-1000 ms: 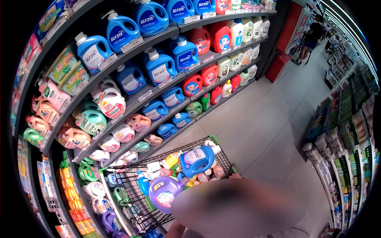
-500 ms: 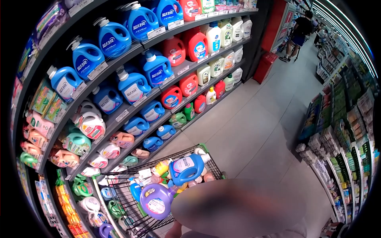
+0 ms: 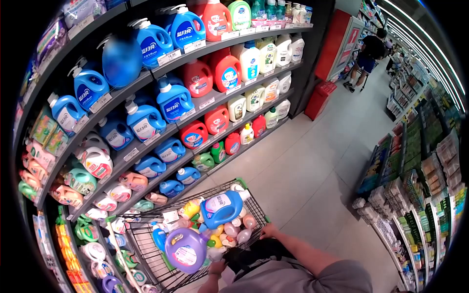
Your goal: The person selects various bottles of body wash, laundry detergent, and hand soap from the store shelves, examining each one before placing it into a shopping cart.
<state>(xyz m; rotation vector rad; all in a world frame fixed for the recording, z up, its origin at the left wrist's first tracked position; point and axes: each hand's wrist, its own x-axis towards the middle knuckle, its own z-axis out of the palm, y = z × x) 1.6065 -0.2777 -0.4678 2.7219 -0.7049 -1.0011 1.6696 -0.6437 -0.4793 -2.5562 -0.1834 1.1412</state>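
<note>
A wire shopping cart [image 3: 146, 251] stands at the bottom centre, holding a purple jug [image 3: 186, 250], a blue detergent bottle [image 3: 222, 209] lying on its side, a yellow pack [image 3: 191, 209] and several small bottles. My right hand [image 3: 269, 231] rests at the cart's right rim, its fingers curled on the edge. Near the purple jug's lower right, my left hand [image 3: 217, 267] is bent at the cart's near side; its fingers are small and hard to make out.
Shelves of blue, red and white bottles [image 3: 227, 73] curve along the left. A red box [image 3: 320, 100] stands at the shelf end. A person [image 3: 372, 53] is up the aisle. More shelves [image 3: 415, 195] line the right.
The view has shifted, so the shelves sit further left. A large blur over the lower centre is gone, and my right hand and arm now show at the cart's edge.
</note>
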